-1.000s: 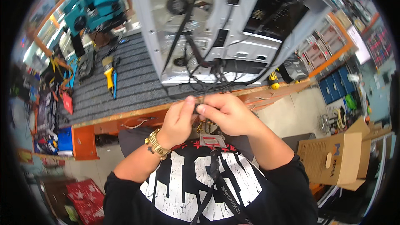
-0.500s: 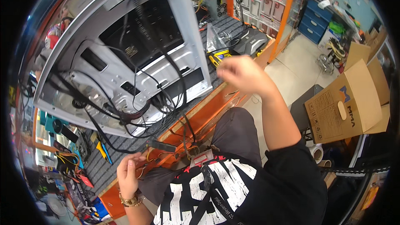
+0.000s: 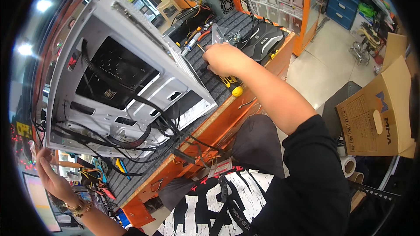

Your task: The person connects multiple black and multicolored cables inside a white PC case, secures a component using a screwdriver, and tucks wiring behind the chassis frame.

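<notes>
A white computer case point(image 3: 168, 89) stands tilted on the bench, its open side facing me and black cables point(image 3: 118, 85) hanging across it. My left hand point(image 3: 54, 179) is at the case's lower left corner, fingers stretched out; whether the fingertips touch it I cannot tell. Right of the case, my right hand point(image 3: 224, 59) is low over the grey mat, fingers curled closed. A yellow and black screwdriver handle point(image 3: 229, 84) shows just beneath that hand. A thin shaft pokes out beyond the fingers, but what they grip is hidden.
Beyond my right hand lie a clear bag of screws point(image 3: 218, 34) and a black graphics card point(image 3: 262, 43). A syringe-like tube point(image 3: 191, 43) is beside the case. An open cardboard box point(image 3: 372, 118) stands right of me. Tools and cables crowd the bench's left end.
My left hand has moved from the bench's front edge out to the case's lower left corner. My right hand has reached farther over the mat. The case appears at a different angle, its top showing more.
</notes>
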Tool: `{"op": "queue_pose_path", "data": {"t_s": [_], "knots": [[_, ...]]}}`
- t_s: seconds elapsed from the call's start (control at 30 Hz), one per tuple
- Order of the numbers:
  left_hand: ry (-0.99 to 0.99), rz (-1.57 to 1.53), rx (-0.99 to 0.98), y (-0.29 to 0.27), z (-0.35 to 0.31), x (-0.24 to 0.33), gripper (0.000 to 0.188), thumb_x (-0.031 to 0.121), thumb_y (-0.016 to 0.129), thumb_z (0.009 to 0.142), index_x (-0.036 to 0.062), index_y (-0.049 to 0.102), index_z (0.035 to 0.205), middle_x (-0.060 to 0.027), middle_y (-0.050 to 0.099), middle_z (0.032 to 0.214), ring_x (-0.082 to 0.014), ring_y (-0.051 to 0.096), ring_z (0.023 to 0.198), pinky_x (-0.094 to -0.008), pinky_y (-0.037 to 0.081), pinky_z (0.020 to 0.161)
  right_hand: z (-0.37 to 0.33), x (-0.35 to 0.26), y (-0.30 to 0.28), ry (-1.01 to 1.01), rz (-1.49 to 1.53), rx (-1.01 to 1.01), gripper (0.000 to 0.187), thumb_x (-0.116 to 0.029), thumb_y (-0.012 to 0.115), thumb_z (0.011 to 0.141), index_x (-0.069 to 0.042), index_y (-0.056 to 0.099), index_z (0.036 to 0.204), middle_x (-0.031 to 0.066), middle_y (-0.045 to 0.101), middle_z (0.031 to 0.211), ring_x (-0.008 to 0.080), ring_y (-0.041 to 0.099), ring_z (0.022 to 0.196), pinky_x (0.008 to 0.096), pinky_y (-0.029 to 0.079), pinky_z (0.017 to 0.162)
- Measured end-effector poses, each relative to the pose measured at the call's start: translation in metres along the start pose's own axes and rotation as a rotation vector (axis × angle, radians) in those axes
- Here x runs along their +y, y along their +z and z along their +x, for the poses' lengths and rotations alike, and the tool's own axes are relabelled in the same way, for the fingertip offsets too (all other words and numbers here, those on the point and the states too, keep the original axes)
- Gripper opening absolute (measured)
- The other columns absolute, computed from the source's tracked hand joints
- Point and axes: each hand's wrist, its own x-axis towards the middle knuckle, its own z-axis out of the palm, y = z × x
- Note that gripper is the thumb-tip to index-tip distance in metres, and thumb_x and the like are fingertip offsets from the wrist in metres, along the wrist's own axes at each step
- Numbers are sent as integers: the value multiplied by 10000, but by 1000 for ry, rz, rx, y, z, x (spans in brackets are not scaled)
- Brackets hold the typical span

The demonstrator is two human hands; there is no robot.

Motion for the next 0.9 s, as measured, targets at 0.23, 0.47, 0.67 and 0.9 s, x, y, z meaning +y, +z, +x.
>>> {"op": "queue_pose_path", "data": {"t_s": [0.23, 0.47, 0.67, 0.9], "knots": [[-96, -127, -201, 13, 63, -9, 552, 412, 366, 1184, -24, 627, 1399, -117, 661, 1332, -221, 619, 1237, -364, 458, 1092, -37, -1, -18, -130, 236, -83, 226, -221, 760, 858, -91, 793, 1040, 97, 705, 1128, 318, 653, 1158, 474, 487, 1010], [-158, -53, -415, 35, 83, 1, 641, 452, 334, 1148, -10, 512, 1555, -120, 580, 1526, -237, 537, 1419, -384, 354, 1227, -39, 2, -22, -187, 329, -47, 265, -204, 749, 866, -84, 787, 1100, 97, 693, 1111, 318, 646, 1181, 467, 466, 1045], [66, 198, -459, 14, 95, -47, 556, 299, 324, 1154, 13, 451, 1614, -142, 474, 1645, -251, 417, 1540, -379, 272, 1285, -39, 7, -18, -219, 406, -40, 272, -185, 735, 875, -61, 777, 1114, 106, 682, 1104, 325, 655, 1156, 463, 468, 1039], [-69, 202, -512, 11, 95, -42, 530, 209, 360, 1151, -4, 409, 1634, -138, 453, 1681, -237, 424, 1551, -368, 281, 1285, -45, 5, -28, -230, 490, 5, 258, -187, 739, 878, -39, 766, 1088, 102, 680, 1110, 308, 660, 1128, 438, 469, 1019]]}}
